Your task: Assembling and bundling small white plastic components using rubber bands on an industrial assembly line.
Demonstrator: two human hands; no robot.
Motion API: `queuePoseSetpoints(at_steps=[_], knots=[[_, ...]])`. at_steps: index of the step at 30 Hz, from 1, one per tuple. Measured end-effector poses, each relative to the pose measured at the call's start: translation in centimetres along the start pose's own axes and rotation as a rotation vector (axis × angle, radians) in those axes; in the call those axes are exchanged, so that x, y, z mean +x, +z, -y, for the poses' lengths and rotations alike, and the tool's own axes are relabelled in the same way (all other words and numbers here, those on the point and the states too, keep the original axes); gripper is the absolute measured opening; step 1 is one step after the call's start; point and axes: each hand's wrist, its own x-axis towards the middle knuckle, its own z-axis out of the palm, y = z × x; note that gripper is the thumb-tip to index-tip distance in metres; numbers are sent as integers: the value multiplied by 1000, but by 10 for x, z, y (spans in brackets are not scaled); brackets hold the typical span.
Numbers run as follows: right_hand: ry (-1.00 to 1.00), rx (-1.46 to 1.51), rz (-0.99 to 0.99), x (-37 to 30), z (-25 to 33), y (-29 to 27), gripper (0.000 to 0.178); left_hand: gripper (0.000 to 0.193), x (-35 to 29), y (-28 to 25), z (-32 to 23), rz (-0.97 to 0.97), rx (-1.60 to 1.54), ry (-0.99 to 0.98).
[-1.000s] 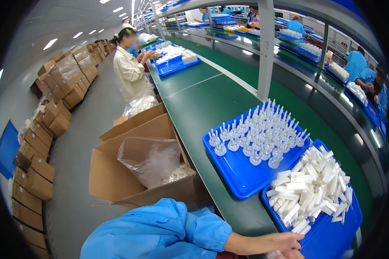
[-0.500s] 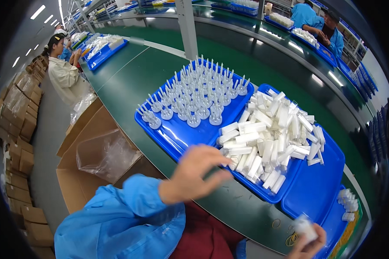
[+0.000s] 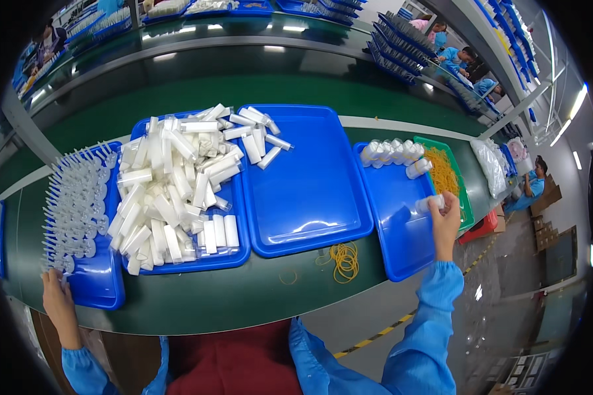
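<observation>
My left hand (image 3: 60, 306) is at the near left corner of a blue tray (image 3: 99, 283), its fingers closed at the nearest of several clear plastic pieces with a round base and thin prongs (image 3: 79, 204). The fingertips partly hide that piece. On the right, my right hand (image 3: 446, 227) pinches a small white piece in clear plastic (image 3: 429, 203) above another blue tray (image 3: 402, 243). Similar white pieces in clear plastic (image 3: 392, 153) stand at the far end of that tray. A large heap of white sleeve-like pieces (image 3: 178, 164) fills the tray next to the pronged ones.
A blue tray (image 3: 303, 191) with a few white pieces at its far left lies in the middle. Yellow rubber bands (image 3: 344, 262) lie on the green table (image 3: 244, 296); more fill a green tray (image 3: 447, 172). A metal post (image 3: 29, 125) rises at left. People work beyond.
The view has swung to the right. My left hand has gone from beside the white heap to the pronged pieces. My right hand, still holding the white piece, is now over the right tray.
</observation>
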Motion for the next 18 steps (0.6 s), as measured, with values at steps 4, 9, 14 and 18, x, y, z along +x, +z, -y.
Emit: queuePoseSetpoints(at_steps=[4,9,14,18], knots=[[-81,-110,-36,21,28,37,43,22,-6,-6,4,-4,-150,-77],[-186,-217,-37,39,52,88,42,18,-19,-24,-2,-106,-371,-162],[-407,-452,-109,46,46,83,36,21,-16,-53,-43,-265,-346,-76],[-478,-116,104,2,139,88,30,28,-9,-60,-86,-475,-450,-20]])
